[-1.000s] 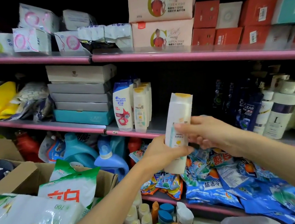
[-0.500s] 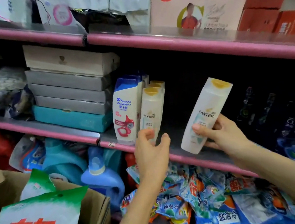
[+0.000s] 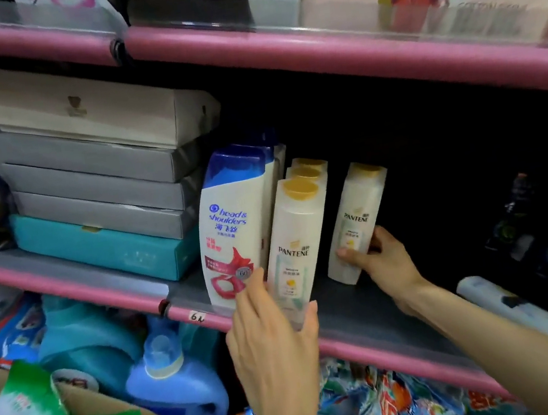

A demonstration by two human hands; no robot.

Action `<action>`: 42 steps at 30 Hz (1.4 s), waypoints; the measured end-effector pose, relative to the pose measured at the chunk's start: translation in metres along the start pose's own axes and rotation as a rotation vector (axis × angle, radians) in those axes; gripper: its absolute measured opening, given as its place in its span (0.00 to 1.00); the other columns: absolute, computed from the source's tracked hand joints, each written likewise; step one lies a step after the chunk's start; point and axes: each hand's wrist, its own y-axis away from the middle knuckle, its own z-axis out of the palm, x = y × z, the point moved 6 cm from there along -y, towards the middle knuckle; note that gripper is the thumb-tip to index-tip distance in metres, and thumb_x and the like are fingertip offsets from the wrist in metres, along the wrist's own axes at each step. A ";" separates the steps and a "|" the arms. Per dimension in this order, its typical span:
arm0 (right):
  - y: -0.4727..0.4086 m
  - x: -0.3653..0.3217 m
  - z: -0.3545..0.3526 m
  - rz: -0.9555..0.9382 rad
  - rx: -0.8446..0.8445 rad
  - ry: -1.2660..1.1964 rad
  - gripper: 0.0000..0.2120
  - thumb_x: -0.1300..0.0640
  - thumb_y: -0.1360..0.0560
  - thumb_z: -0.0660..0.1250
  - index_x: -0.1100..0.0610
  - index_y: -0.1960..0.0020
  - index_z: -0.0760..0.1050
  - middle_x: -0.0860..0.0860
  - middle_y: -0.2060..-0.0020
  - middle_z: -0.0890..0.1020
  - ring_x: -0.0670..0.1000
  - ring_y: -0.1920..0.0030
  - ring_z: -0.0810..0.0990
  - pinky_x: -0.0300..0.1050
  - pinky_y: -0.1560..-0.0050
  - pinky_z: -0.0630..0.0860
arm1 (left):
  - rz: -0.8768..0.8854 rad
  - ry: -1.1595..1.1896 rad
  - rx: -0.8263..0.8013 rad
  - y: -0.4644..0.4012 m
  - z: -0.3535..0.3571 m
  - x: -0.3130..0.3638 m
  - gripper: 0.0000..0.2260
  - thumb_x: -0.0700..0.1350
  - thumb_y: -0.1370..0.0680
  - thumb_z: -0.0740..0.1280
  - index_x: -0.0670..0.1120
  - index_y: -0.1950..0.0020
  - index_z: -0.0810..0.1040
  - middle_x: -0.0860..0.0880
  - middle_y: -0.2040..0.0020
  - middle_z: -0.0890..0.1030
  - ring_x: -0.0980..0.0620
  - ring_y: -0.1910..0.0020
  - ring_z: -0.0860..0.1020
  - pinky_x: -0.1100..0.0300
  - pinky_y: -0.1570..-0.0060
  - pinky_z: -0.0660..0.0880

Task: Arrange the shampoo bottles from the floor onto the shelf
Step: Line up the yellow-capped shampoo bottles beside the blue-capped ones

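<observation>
As we are setting a new bottle (image 3: 354,228) on the shelf (image 3: 365,313), our right hand (image 3: 384,261) fingers are gripping its lower half, while our left hand (image 3: 274,331) fingers are curling round the front bottle (image 3: 296,249), steadying the row.

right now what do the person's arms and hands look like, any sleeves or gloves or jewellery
Both arms are bare as far as the frame shows: no sleeves in view. The left hand and right hand wear no gloves, and no rings, watch or bracelet show on the fingers or wrists. No markings are visible on either forearm.
</observation>
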 end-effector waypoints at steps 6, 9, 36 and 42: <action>-0.017 0.007 0.008 0.008 0.031 -0.030 0.20 0.57 0.30 0.74 0.51 0.43 0.70 0.43 0.53 0.79 0.39 0.53 0.78 0.27 0.67 0.75 | -0.052 -0.078 0.036 -0.001 0.007 -0.008 0.29 0.53 0.37 0.78 0.46 0.41 0.74 0.48 0.46 0.78 0.45 0.46 0.77 0.50 0.50 0.71; -0.026 0.006 0.017 0.014 0.046 -0.020 0.20 0.58 0.30 0.74 0.53 0.43 0.70 0.45 0.52 0.78 0.42 0.54 0.78 0.32 0.60 0.74 | -0.087 -0.050 0.049 -0.002 0.008 -0.009 0.27 0.55 0.35 0.76 0.48 0.41 0.73 0.49 0.44 0.78 0.47 0.43 0.74 0.51 0.47 0.68; -0.044 0.021 0.062 0.020 -0.036 0.111 0.18 0.58 0.25 0.68 0.50 0.36 0.74 0.50 0.42 0.81 0.51 0.44 0.79 0.52 0.40 0.77 | -0.104 -0.072 0.063 -0.001 0.014 -0.014 0.26 0.55 0.36 0.76 0.47 0.42 0.75 0.49 0.47 0.79 0.46 0.45 0.74 0.52 0.49 0.69; -0.043 0.021 0.062 0.014 -0.039 0.112 0.18 0.57 0.25 0.69 0.51 0.37 0.74 0.49 0.44 0.80 0.50 0.44 0.79 0.50 0.41 0.77 | -0.098 -0.062 0.064 -0.001 0.014 -0.014 0.27 0.55 0.36 0.76 0.48 0.42 0.75 0.50 0.46 0.79 0.48 0.45 0.74 0.52 0.48 0.69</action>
